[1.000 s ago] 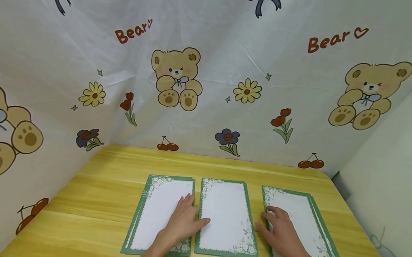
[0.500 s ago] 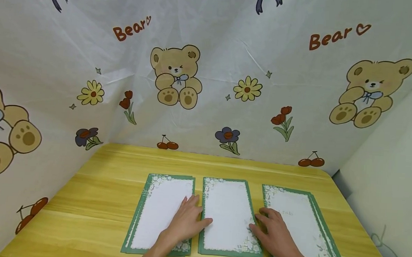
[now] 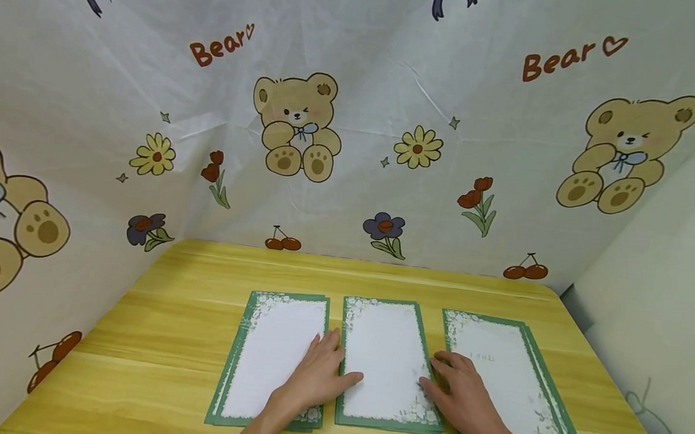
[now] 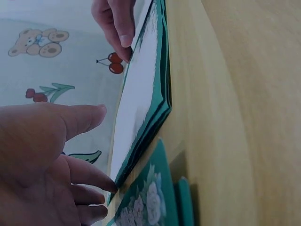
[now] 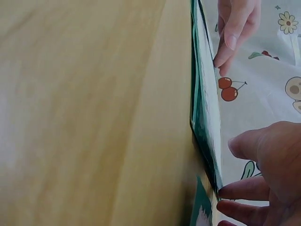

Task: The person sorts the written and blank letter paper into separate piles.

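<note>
Three stacks of green-bordered paper sheets with white flower prints lie side by side. The middle stack sits between my two hands. My left hand lies partly over the right edge of the left stack. Its fingertips touch the middle stack's left edge, and its thumb reaches over the top sheet. My right hand covers part of the right stack, its fingertips at the middle stack's right edge. In the left wrist view the left fingers look extended, thumb apart. The right fingers are similarly extended in the right wrist view.
Beneath the stacks is a yellow wood-grain table. A white cloth printed with bears, flowers and cherries hangs behind and to the left. A pale wall stands at the right, with a thin cord on it.
The middle stack has shifted slightly right. My left hand has moved a little right with it, and my right hand has come left to its right edge. Faint marks on the right stack now show.
</note>
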Available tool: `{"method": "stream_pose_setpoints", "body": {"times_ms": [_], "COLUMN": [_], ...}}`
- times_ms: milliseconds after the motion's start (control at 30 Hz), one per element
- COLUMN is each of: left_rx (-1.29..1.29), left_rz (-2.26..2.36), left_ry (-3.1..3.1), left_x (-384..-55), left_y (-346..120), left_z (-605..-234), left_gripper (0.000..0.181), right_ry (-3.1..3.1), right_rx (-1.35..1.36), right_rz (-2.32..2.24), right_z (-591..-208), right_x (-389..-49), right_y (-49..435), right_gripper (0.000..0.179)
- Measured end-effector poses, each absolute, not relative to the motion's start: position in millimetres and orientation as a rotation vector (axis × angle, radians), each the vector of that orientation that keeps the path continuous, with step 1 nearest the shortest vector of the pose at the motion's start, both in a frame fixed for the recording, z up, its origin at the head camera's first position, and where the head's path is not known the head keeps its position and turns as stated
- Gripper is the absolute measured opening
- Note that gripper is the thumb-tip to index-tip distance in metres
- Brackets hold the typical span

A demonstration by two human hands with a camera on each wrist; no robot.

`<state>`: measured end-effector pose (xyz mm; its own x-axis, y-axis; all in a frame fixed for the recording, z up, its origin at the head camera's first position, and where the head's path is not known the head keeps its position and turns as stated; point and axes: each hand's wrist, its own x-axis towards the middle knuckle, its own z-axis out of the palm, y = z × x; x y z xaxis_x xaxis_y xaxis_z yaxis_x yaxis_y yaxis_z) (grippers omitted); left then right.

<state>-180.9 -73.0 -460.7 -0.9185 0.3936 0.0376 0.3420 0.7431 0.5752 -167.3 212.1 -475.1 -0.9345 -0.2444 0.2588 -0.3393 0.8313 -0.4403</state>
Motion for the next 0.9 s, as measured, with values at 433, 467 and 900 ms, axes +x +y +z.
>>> {"method": "stream_pose_setpoints", "body": {"times_ms": [433, 467, 900], "left_rx": [0.633, 0.630, 0.610], "left_rz": [1.112, 1.138, 1.405], "left_ry": [2.740, 2.729, 2.664], "left_x": [-179.9, -179.7, -181.6], "left_y": [-75.9, -76.1, -76.5], "left_z": [-452.7, -453.2, -452.3], "left_gripper": [0.064, 0.063, 0.047], "right_ry": [-2.753, -2.748, -2.649], "right_rx": [0.157, 0.132, -0.008], "right_rz": [1.366, 1.408, 1.736], "right_z": [-466.7, -466.9, -463.8], "right_x": [-169.1, -169.4, -173.6], "right_y": [212.2, 212.4, 213.2], "right_gripper": [0.028, 0.028, 0.033]}}
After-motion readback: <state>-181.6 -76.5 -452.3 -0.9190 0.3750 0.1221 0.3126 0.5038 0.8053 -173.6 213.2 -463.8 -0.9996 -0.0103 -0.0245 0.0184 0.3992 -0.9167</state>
